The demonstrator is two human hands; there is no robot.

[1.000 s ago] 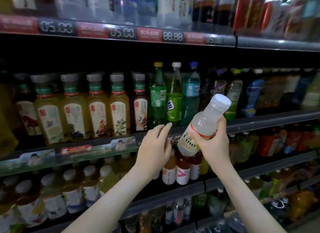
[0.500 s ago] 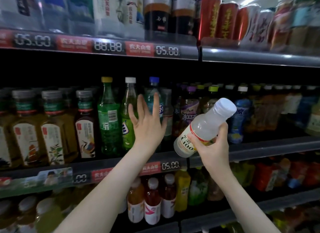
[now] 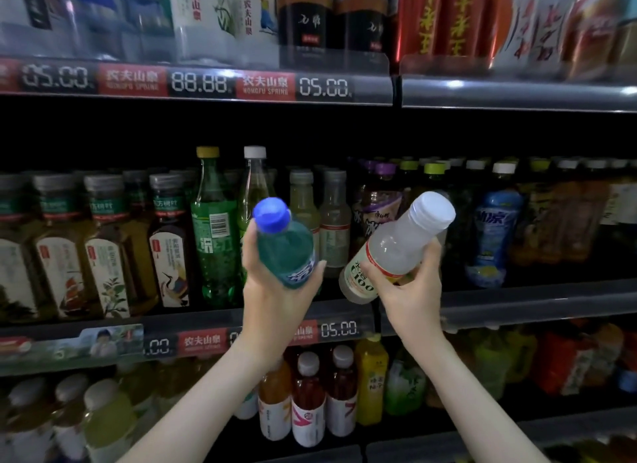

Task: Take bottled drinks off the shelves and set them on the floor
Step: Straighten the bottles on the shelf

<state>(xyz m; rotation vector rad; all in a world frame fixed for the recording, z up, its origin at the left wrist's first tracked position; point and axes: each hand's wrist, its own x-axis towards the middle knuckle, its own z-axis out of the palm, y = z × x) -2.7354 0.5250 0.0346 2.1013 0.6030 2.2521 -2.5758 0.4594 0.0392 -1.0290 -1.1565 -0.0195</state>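
My left hand [image 3: 275, 292] grips a teal bottle with a blue cap [image 3: 284, 243], tilted toward me in front of the middle shelf [image 3: 517, 302]. My right hand [image 3: 408, 290] holds a cloudy white bottle with a white cap [image 3: 396, 247], leaning to the right, its label reading "C100". The two bottles are side by side and apart, both clear of the shelf. Where the teal bottle stood, paler bottles [image 3: 319, 221] show further back in the row.
Tea bottles [image 3: 107, 248] and two green soda bottles [image 3: 215, 235] fill the middle shelf on the left, mixed drinks [image 3: 491, 236] on the right. Cartons and red cans [image 3: 444, 17] stand on the shelf above. A lower shelf holds more bottles [image 3: 308, 397]. The floor is out of view.
My left hand, open and reaching at the blue-capped bottle half a second ago, now grips it and has drawn it off the shelf. The right hand still holds the white bottle.
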